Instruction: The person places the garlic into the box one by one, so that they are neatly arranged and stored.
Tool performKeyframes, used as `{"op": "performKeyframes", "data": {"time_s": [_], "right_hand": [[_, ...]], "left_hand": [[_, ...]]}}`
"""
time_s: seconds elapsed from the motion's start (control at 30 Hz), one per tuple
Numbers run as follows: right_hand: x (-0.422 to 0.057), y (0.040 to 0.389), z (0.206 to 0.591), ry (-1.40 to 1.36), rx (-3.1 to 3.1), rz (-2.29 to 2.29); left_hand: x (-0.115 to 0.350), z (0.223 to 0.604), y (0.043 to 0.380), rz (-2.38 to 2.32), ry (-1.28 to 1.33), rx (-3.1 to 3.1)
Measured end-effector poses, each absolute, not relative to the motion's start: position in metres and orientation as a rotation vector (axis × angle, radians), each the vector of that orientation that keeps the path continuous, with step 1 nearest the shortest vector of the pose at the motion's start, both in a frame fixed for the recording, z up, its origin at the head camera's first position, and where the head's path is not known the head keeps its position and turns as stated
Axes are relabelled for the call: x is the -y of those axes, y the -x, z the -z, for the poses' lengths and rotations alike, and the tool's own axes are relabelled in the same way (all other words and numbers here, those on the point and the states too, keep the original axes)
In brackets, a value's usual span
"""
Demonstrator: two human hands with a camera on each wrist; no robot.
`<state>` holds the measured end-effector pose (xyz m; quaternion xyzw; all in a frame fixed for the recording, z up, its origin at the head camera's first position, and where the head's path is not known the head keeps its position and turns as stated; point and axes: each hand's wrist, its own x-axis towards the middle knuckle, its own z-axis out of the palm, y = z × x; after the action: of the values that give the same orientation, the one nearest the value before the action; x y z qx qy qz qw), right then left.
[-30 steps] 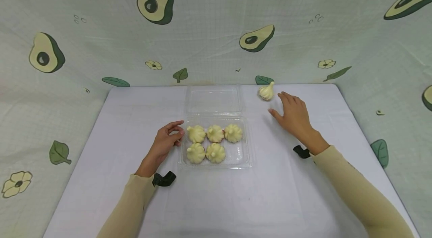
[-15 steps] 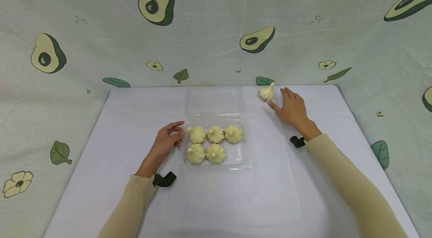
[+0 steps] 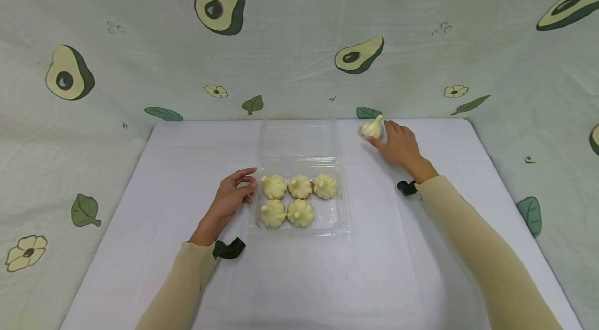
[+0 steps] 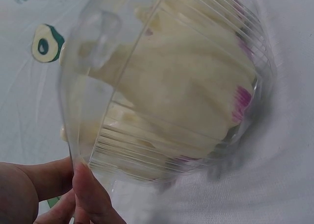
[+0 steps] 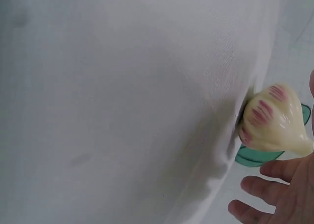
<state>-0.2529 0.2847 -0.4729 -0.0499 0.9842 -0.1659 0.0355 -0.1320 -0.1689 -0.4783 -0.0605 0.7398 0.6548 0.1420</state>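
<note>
Cream, pink-streaked garlic bulb [image 3: 371,129], right hand [image 3: 400,145] nearer it than before, fingers extended, left hand [image 3: 231,193] unchanged, pinching rim of clear plastic container [image 3: 330,215].

garlic bulbs [image 3: 300,186] in tray [image 3: 328,213], lid [image 3: 298,140] behind, another bulb [image 3: 372,129] on right

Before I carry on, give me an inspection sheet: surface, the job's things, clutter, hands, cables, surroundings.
Surface: white-covered table.
Job's things: clear plastic box, its lid laid open behind; five garlic bulbs inside, gap at near right; one loose bulb outside, by the table's far edge.
Clutter: nothing seen.
Hands: left hand pinches the box's left rim; right hand, fingers spread, is beside the loose bulb, contact unclear.
Cables: nothing seen.
Surroundings: pale cloth printed with avocados, leaves and flowers, behind and at both sides.
</note>
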Motion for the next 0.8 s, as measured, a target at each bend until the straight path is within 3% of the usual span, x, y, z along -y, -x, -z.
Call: {"op": "performKeyframes", "data": {"time_s": [0.8], "right_hand": [[-0.273,0.268,0.474,0.201,-3.03,0.622]], "left_hand": [[0.168,0.478,0.132,-1.89,0.189,-2.122]]}}
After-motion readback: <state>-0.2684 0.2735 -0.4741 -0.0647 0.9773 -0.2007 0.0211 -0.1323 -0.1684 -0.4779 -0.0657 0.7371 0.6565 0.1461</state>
